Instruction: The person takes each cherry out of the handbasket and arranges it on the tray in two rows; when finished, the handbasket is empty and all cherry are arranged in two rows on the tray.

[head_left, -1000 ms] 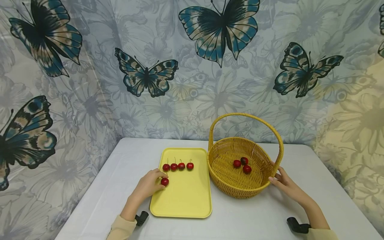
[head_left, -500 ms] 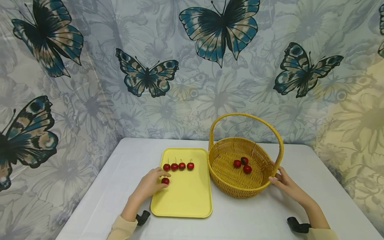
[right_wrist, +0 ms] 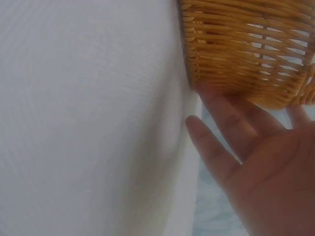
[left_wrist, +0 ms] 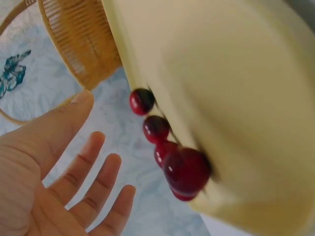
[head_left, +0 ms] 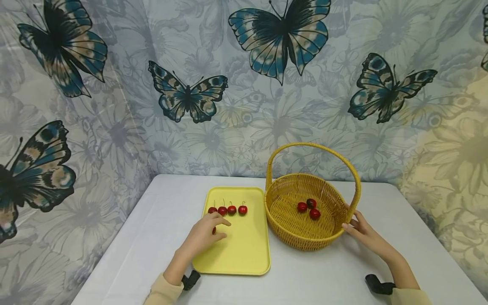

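Over the left part of a yellow tray (head_left: 244, 258), my left hand (head_left: 206, 235) hovers with fingers spread and nothing between them. A single cherry (left_wrist: 186, 169) lies on the tray just beyond those fingers; in the head view the hand mostly hides it. Behind it runs a row of several cherries with stems (head_left: 231, 210) near the tray's far end. My right hand (head_left: 364, 235) holds the wicker basket (head_left: 293, 241) at its right side, thumb at the rim beside the handle's foot, the other fingers along the outer wall. Three cherries (head_left: 311, 207) sit inside the basket.
The basket stands close against the tray's right edge, its tall arched handle (head_left: 312, 145) rising above it. Both rest on a white-covered table (head_left: 305, 275). A butterfly-print cloth (head_left: 244, 140) hangs behind the table and at its sides.
The left thumb and fingers have opened from around the single cherry, leaving it on the tray, and the hand has moved right over it. The right hand and basket stay put.
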Tool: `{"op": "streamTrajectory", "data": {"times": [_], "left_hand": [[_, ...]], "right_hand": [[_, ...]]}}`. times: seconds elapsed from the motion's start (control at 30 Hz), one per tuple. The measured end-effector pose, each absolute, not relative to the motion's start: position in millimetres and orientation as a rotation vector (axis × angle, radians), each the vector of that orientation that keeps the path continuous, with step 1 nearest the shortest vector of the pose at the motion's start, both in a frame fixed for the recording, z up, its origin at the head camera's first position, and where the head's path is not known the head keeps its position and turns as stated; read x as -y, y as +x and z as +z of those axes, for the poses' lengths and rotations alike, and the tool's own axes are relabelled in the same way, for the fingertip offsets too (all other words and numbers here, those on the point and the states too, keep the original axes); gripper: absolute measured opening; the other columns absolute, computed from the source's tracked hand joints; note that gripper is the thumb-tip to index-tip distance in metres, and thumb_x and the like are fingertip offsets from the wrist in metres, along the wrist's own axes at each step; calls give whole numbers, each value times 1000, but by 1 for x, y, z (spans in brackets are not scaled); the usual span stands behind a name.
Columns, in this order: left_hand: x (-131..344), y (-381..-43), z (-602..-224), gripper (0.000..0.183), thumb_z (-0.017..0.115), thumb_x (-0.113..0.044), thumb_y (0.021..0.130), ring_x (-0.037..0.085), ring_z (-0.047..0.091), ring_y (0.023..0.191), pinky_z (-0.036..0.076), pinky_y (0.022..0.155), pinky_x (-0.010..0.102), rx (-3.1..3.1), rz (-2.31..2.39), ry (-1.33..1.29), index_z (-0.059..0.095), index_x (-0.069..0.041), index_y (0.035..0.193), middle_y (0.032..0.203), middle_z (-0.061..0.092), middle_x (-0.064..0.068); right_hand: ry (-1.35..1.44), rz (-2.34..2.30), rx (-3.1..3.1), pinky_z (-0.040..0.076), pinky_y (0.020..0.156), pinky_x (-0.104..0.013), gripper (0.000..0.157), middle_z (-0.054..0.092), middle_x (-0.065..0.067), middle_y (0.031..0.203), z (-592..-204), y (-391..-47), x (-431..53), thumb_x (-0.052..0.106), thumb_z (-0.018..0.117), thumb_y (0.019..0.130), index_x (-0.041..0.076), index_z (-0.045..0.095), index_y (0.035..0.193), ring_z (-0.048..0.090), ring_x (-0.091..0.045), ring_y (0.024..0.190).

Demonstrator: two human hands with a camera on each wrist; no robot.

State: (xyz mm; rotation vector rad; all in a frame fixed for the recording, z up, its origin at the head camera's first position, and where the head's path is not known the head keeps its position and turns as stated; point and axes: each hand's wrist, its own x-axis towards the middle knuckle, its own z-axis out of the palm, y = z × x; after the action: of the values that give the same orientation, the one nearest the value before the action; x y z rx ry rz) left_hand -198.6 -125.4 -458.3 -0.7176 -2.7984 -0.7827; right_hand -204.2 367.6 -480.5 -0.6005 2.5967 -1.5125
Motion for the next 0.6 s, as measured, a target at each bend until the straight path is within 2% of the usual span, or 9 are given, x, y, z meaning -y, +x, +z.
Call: {"op": "streamTrajectory", "data": {"times": [0.07, 0.27, 0.47, 0.6], "left_hand": [[122, -198, -458, 26, 76, -20, 77, 16, 55, 87, 49, 73, 29, 2789, -772, -749, 70, -21, 102, 103, 60, -5], [109, -198, -455, 28, 73, -20, 80, 17, 56, 104, 48, 89, 35, 2796, -804, -818, 68, -19, 107, 111, 60, -3], [96, -199, -450, 29, 71, -20, 82, 18, 54, 110, 46, 93, 35, 2819, -853, -843, 66, -18, 111, 113, 60, -3], [85, -200, -447, 30, 70, -21, 83, 15, 55, 108, 47, 92, 31, 2822, -867, -864, 66, -18, 113, 113, 60, -3]], "right_hand": [[-601, -1514, -2593, 44, 82, -12, 65, 5, -33, 147, -481, -205, -367, 10, 44, 98, 5, 2, 148, 36, 18, 113], [-603, -1524, -2588, 44, 81, -11, 64, 6, -36, 146, -481, -206, -366, 10, 43, 99, 3, 2, 147, 36, 19, 112], [-620, -1538, -2578, 44, 81, -10, 64, 2, -37, 145, -479, -205, -366, 9, 42, 99, 3, 1, 147, 35, 21, 112], [-607, -1537, -2576, 45, 81, -11, 64, 0, -36, 146, -480, -205, -366, 10, 42, 99, 4, 1, 147, 34, 21, 112]]}}
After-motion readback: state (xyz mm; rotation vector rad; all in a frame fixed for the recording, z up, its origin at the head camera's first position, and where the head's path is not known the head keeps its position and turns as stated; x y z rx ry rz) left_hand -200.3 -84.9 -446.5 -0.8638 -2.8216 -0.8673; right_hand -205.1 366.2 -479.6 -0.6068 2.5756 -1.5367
